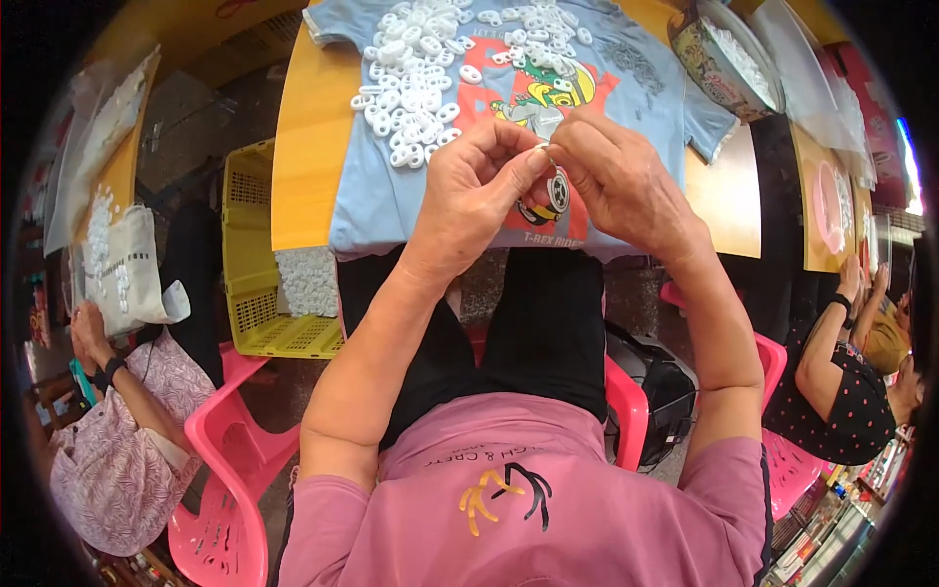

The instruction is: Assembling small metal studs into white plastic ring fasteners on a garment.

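My left hand (pixel 474 186) and my right hand (pixel 616 176) meet above the near part of a blue printed T-shirt (pixel 367 210) spread over the table. Both are closed, thumbs and fingertips pinched together at one spot. What they pinch is too small and too hidden to name. A heap of white oval plastic pieces with two holes (pixel 416 88) lies beyond my left hand. Farther off, a smaller group of the same white pieces (pixel 538 34) rests on the shirt. To its right are scattered tiny dark bits (pixel 631 64), their kind unclear.
A patterned tub (pixel 719 73) of white pieces stands at the far right. Left of the table is a yellow crate (pixel 249 245), with a mass of white pieces (pixel 308 279) beside it. Other people sit on both sides at their own tables. Pink chairs (pixel 230 440) flank me.
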{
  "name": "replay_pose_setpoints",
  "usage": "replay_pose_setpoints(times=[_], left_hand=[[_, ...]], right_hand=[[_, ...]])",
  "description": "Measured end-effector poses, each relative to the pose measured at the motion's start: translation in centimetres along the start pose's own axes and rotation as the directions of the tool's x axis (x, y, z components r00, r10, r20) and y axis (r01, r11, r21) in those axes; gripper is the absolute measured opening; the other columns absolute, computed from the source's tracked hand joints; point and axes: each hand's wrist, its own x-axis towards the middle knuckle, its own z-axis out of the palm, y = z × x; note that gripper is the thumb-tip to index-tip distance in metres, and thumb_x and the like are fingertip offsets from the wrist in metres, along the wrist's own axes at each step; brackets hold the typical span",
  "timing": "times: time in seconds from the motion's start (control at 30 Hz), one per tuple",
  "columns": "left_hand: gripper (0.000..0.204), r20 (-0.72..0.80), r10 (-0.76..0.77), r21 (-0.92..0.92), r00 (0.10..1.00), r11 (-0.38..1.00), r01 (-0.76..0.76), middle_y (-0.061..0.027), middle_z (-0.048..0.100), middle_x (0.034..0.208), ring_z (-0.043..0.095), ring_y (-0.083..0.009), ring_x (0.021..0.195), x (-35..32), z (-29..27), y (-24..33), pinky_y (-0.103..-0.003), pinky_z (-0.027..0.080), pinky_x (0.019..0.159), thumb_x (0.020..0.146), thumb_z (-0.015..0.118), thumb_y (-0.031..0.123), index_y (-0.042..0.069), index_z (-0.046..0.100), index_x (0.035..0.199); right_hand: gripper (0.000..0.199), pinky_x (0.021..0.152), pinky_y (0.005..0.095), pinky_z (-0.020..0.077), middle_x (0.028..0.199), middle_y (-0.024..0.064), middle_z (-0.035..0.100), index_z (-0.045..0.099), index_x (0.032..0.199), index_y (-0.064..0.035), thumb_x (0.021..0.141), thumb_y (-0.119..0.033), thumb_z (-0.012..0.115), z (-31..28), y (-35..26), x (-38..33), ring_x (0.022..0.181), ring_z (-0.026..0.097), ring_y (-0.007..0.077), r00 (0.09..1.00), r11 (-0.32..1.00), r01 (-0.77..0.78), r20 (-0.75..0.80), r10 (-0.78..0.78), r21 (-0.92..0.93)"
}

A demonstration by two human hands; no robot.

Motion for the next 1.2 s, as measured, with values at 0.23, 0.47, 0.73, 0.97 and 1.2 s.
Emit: replay_pose_setpoints(times=[0.23, 0.47, 0.73, 0.97, 1.2], left_hand=[[0.012, -0.048, 0.031, 0.062, 0.998, 0.998, -0.028, -0.0041, 0.064, 0.079, 0.06, -0.0081, 0.069, -0.1, 0.1, 0.2, -0.022, 0.05, 0.064, 0.095, 0.061, 0.01, -0.001, 0.058, 0.096], [0.013, -0.044, 0.053, 0.103, 0.998, 0.993, -0.048, -0.0036, 0.063, 0.077, 0.06, -0.0075, 0.067, -0.4, 0.8, 0.4, -0.023, 0.05, 0.062, 0.095, 0.061, 0.011, 0.0, 0.056, 0.094], [0.011, -0.028, 0.072, 0.098, 0.997, 0.993, -0.069, -0.0034, 0.062, 0.076, 0.06, -0.008, 0.067, -0.5, 0.7, 0.4, -0.023, 0.05, 0.063, 0.095, 0.06, 0.01, 0.0, 0.055, 0.095], [0.012, -0.041, 0.058, 0.079, 0.998, 0.995, -0.054, -0.0037, 0.062, 0.077, 0.061, -0.0084, 0.069, -0.5, 0.6, 0.5, -0.023, 0.051, 0.064, 0.095, 0.06, 0.011, 0.0, 0.056, 0.095], [0.011, -0.046, 0.073, -0.002, 0.996, 0.997, -0.073, -0.0055, 0.063, 0.085, 0.062, -0.0096, 0.072, -0.4, 0.6, 0.1, -0.023, 0.051, 0.067, 0.095, 0.061, 0.009, 0.0, 0.057, 0.098]], right_hand=[[0.009, 0.059, 0.0362, 0.0453, 0.076, 0.0131, 0.054, 0.056, 0.089, 0.002, 0.092, -0.006, 0.059, -0.8, 0.5, 0.6, 0.066, 0.056, 0.0277, 0.99, 0.988, -0.137, 0.049, 0.134, 0.065], [0.02, 0.062, 0.0294, 0.0466, 0.079, 0.0079, 0.064, 0.067, 0.104, -0.0009, 0.091, -0.016, 0.064, -0.6, 3.7, 6.0, 0.066, 0.056, 0.0123, 0.936, 0.917, -0.349, 0.036, 0.349, 0.191], [0.023, 0.07, 0.0393, 0.0501, 0.086, 0.0139, 0.067, 0.068, 0.094, -0.0018, 0.08, -0.02, 0.067, 4.0, 5.8, 9.1, 0.08, 0.064, 0.0317, 0.992, 0.976, -0.112, 0.038, 0.121, -0.189], [0.026, 0.066, 0.0308, 0.0489, 0.085, 0.0096, 0.066, 0.068, 0.104, -0.0006, 0.084, -0.017, 0.068, 2.5, 4.7, 6.8, 0.072, 0.061, 0.0191, 0.979, 0.978, -0.205, -0.008, 0.205, 0.048], [0.031, 0.063, 0.0215, 0.048, 0.087, -0.0004, 0.063, 0.064, 0.115, -0.0018, 0.091, -0.02, 0.068, 0.1, 2.7, 1.6, 0.069, 0.055, 0.0061, 0.811, 0.421, -0.441, 0.15, 0.566, 0.792]])
